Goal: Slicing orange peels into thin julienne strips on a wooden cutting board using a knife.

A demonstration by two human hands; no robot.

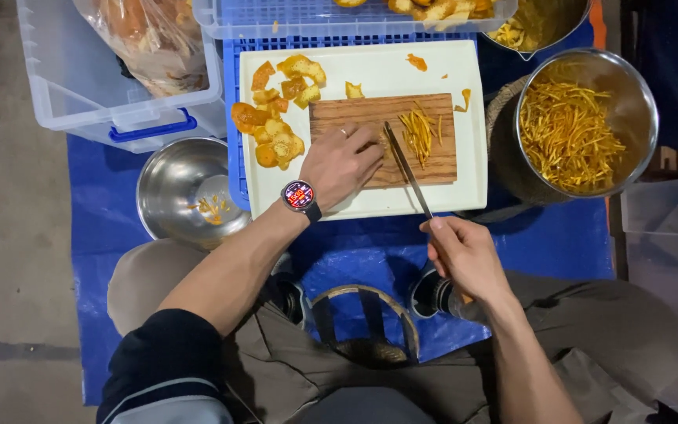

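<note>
My left hand presses down on a piece of orange peel on the wooden cutting board; most of the piece is hidden under my fingers. My right hand grips the handle of a long knife, whose blade lies across the board just right of my left fingertips. Thin orange peel strips lie piled on the board beside the blade. The board sits on a white tray. A pile of uncut peel pieces rests on the tray's left part.
A steel bowl full of peel strips stands to the right. Another steel bowl with a few scraps sits at the left. A clear plastic bin holding a bag is at the back left. A blue crate and blue tarp lie underneath.
</note>
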